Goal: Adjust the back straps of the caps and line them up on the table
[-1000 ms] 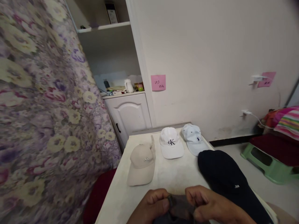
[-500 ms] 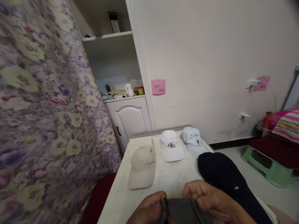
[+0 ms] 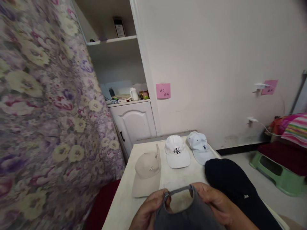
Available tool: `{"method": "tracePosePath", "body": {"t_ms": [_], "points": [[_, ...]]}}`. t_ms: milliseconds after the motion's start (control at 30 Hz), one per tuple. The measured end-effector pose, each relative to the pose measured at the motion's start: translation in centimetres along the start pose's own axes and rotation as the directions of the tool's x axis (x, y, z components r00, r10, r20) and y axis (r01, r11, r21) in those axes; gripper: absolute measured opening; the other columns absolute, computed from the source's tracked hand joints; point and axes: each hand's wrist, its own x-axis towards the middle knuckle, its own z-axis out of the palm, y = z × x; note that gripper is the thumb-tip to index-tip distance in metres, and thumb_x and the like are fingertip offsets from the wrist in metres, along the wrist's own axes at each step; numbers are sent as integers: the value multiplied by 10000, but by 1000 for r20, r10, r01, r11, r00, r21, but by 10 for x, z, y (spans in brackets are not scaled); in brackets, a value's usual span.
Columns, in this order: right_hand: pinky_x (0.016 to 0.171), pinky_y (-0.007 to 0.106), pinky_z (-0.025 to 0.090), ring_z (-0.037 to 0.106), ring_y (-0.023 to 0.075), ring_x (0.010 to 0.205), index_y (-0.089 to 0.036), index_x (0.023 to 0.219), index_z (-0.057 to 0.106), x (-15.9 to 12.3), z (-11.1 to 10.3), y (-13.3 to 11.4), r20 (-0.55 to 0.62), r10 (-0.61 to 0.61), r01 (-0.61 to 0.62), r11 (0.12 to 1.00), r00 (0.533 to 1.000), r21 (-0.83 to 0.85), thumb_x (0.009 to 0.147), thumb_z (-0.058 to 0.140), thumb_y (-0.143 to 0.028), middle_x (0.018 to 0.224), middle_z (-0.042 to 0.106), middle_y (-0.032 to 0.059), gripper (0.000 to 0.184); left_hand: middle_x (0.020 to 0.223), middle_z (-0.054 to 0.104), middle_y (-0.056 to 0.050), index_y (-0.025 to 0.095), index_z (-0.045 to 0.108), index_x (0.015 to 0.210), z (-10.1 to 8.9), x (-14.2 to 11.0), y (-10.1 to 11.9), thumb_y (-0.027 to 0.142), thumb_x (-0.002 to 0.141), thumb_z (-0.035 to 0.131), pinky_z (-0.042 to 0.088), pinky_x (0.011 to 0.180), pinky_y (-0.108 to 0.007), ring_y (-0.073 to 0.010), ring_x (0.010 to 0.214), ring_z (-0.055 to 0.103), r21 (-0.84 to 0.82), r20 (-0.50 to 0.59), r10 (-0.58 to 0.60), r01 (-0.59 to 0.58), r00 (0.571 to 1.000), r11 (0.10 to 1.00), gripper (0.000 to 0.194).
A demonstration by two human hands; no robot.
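Observation:
A dark grey baseball cap [image 3: 185, 215] is held at the bottom of the head view, its back strap and arched opening facing up and away. My left hand [image 3: 152, 209] grips it beside the strap's buckle. My right hand [image 3: 217, 203] is closed on its other side; some fingers are hidden behind the cap. Beyond the hands a beige cap [image 3: 146, 174] lies at the left, a white cap [image 3: 177, 153] with black letters in the middle, and a light blue cap [image 3: 199, 147] behind on the right. A navy cap [image 3: 235, 188] lies right of my right hand.
The caps lie on a cream-covered table [image 3: 124, 195] against the wall. A floral curtain [image 3: 55, 111] hangs at the left beside a white cabinet [image 3: 135, 123]. On the right are a green stool [image 3: 275, 174] and a plugged-in charger with a white cable [image 3: 253, 120].
The grey cap has been raised and turned, so its back opening and strap now show. Both hands have shifted their hold along its sides. The other caps stay where they lay.

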Motion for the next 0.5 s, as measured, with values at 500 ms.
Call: {"method": "tracePosePath", "body": {"t_ms": [500], "points": [[837, 263, 557, 744, 159, 795, -145, 1026, 766, 28, -38, 21, -118, -63, 93, 959, 991, 268, 758, 773, -261, 888, 810, 58, 292, 758, 820, -36, 108, 792, 834, -23, 61, -7, 164, 728, 829, 547, 657, -205, -145, 681, 753, -149, 94, -30, 44, 995, 988, 126]]}}
